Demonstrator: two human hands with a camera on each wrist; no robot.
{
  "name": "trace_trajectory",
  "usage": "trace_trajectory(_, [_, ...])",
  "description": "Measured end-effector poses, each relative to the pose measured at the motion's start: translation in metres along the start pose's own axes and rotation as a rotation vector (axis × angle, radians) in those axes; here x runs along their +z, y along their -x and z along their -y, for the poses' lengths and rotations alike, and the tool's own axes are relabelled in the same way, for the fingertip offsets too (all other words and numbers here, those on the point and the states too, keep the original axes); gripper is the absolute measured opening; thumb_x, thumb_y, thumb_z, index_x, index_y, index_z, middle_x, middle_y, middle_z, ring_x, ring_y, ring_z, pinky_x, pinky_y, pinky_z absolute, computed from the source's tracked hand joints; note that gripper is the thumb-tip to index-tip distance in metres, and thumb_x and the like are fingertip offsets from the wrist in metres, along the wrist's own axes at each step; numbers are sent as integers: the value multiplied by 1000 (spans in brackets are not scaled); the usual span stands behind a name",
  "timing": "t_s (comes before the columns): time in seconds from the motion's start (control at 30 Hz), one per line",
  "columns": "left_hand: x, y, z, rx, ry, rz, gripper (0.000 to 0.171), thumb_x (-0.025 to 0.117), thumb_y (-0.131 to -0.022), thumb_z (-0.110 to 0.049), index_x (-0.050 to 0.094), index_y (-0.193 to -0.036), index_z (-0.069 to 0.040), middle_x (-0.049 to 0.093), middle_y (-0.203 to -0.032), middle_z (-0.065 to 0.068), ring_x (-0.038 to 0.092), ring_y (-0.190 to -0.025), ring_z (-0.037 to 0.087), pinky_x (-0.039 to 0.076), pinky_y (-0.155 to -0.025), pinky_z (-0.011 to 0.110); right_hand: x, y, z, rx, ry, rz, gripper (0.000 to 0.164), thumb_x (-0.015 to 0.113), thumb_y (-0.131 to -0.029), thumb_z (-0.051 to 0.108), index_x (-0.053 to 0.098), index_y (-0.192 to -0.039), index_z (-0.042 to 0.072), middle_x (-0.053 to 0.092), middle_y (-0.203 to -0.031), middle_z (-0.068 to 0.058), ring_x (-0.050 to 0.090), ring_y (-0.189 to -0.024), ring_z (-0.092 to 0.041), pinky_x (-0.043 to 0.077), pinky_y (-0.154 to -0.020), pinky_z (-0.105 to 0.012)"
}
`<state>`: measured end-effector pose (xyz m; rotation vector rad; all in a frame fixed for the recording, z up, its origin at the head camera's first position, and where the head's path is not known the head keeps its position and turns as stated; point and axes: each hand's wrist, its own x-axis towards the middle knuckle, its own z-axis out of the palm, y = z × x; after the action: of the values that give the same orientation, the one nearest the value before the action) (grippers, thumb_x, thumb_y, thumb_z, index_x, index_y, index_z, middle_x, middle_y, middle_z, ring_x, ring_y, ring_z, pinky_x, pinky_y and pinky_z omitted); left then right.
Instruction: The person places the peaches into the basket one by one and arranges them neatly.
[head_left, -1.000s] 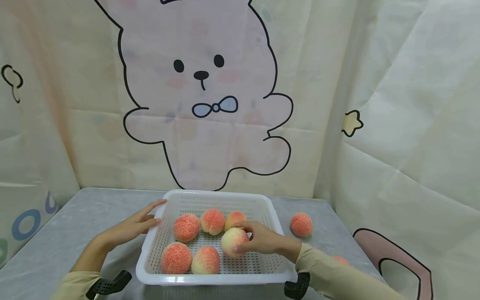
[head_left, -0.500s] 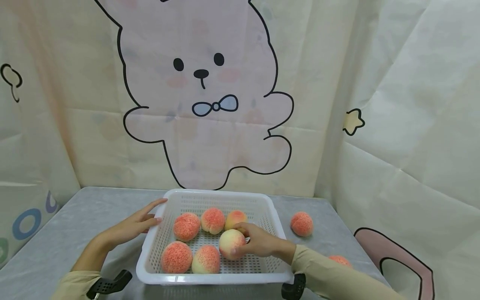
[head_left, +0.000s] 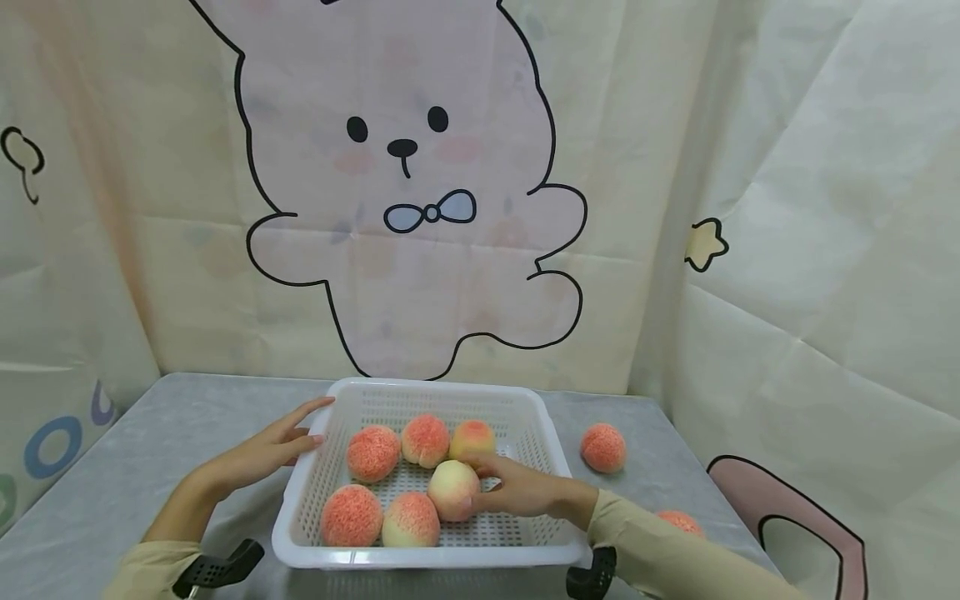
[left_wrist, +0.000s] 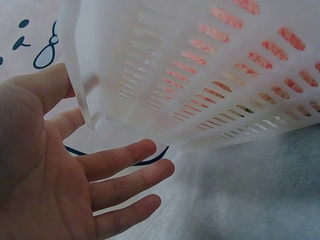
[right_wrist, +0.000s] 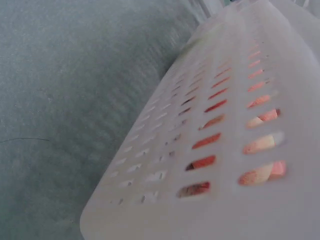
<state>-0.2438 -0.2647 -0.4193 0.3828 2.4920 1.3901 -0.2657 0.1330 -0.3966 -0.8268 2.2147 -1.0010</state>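
Your right hand [head_left: 521,489] holds the pale peach [head_left: 452,490] inside the white perforated basket [head_left: 442,560], thumb on its near side and fingers [head_left: 480,459] curled over its far side; the gap is only as wide as the fruit; whether the peach bears on the basket floor you cannot tell from here. It sits just beside the half-red front peach [head_left: 411,520] and in front of the yellowish peach [head_left: 473,438]; three redder ones lie to their left in the basket, the front-left peach [head_left: 351,517], the back-left peach [head_left: 372,454] and the back-middle peach [head_left: 425,441].

Your left hand [head_left: 262,454] is at the basket's left rim, touching it; the left wrist view shows three fingers spread and nearly straight below the rim, with nothing in their grasp. Your right wrist view shows the basket's slotted outer wall and the grey tabletop [head_left: 232,408], with the hand out of its sight.

To the basket's right, one peach [head_left: 603,448] rests on the tabletop; a second peach [head_left: 681,522] is partly hidden behind your right sleeve [head_left: 667,542]; a cartoon bear backdrop [head_left: 420,283] hangs behind.
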Motion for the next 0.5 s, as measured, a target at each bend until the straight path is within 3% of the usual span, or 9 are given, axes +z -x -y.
trace_trajectory(0.1, [0, 1, 1, 4, 2, 0, 71, 48, -107, -36, 8, -163, -23, 38, -156, 30, 54, -132, 39, 49, -96, 62, -3, 2, 1, 39, 0, -8, 66, 67, -98, 26, 38, -155, 11, 50, -151, -11, 47, -139, -31, 48, -105, -44])
trace_trajectory(0.33, [0, 1, 0, 8, 9, 3, 71, 47, -107, -36, 8, -163, -22, 38, -156, 31, 54, -132, 40, 50, -96, 61, -14, 10, 3, 88, -63, -25, 59, 63, -101, 23, 40, -153, 10, 53, -147, -22, 63, -120, -36, 54, -94, -52])
trace_trajectory(0.5, [-1, 2, -2, 2, 12, 10, 70, 46, -107, -38, 8, -163, -23, 39, -156, 30, 54, -132, 39, 49, -97, 60, -25, 17, 6, 65, -64, -8, 56, 60, -103, 28, 41, -152, 8, 51, -150, -22, 58, -129, -37, 51, -99, -57])
